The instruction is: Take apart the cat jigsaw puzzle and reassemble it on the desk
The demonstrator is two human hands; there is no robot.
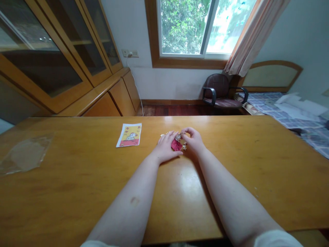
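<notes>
A partly joined jigsaw puzzle (176,145), pink at its near part, lies on the wooden table (102,192) between my hands. My left hand (166,147) rests flat over its left side, fingers stretched out and thumb along the near edge. At the puzzle's upper right, my right hand (194,139) has thumb and forefinger pinched together at a small puzzle piece (183,133). A loose piece (184,147) lies just below that hand, and several more show beyond my left fingertips. My left hand hides part of the puzzle.
To the left lies a picture card (130,135) with a white duck-like figure on yellow and pink. A clear plastic bag (25,152) is at the table's far left. Beyond the table stand a cabinet (102,99), an office chair (218,91) and a bed (277,106).
</notes>
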